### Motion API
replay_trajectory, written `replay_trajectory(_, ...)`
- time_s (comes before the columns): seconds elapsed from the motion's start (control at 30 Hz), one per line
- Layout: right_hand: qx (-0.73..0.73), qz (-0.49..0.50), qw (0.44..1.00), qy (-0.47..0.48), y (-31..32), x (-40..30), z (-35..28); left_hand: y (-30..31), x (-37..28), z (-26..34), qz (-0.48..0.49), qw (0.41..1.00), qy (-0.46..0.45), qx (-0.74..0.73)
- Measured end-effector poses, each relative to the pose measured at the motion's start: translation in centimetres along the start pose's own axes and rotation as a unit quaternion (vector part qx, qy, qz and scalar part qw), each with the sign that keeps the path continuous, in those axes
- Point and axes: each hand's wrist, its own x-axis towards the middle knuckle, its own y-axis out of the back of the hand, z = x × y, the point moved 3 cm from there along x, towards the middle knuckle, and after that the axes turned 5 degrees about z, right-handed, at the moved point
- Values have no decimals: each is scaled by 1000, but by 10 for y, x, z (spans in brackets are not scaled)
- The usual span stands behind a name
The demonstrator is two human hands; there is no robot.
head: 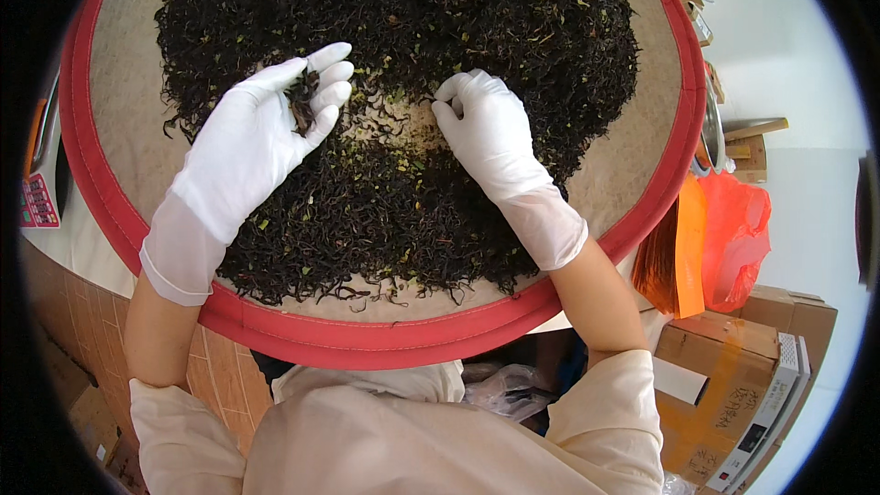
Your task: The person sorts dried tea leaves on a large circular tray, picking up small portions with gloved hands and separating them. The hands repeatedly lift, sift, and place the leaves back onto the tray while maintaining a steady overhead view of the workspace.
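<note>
Dark, twisted dried tea leaves (pixel 385 220) with yellow-green bits lie heaped on a round tray (pixel 619 172) with a red fabric rim. Both my hands wear white gloves. At the left, my left hand (pixel 265 117) is turned partly palm up, its fingers curled round a small clump of dark leaves (pixel 302 100). My right hand (pixel 485 124) is over the right part of the heap, thumb and forefinger brought together; whether something small is between them, I cannot tell. Between the hands, the pale tray surface shows through a thin scatter of leaves and crumbs.
A scale with a pink keypad (pixel 42 201) stands left of the tray. To the right are orange packets (pixel 687 247), a red plastic bag (pixel 735 240), a metal bowl (pixel 713 124) and cardboard boxes (pixel 715 385). Clear plastic (pixel 509 392) lies below the tray's near edge.
</note>
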Motion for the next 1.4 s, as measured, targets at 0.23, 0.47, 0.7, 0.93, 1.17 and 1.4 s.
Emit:
replay_trajectory(0.23, 321, -95, 925, -183, 42, 2, -43, -2, 6, -18, -49, 996, 68, -8)
replay_trajectory(0.47, 298, -55, 949, -93, 55, 16, -67, -17, -5, -27, -21, 991, 129, -6)
replay_trajectory(0.7, 109, -173, 978, 39, 46, 43, -21, -1, 2, -10, -18, 997, 58, -51)
replay_trajectory(0.93, -96, -129, 972, 172, 10, 36, -22, 9, 2, 17, 10, 996, -34, -87)
replay_trajectory(1.17, -161, -117, 959, 203, -4, 30, -21, 13, 2, 16, 1, 997, -31, -71)
replay_trajectory(1.4, 4, -95, 991, 98, 1, 25, -12, 10, 3, 20, -4, 997, -39, -63)
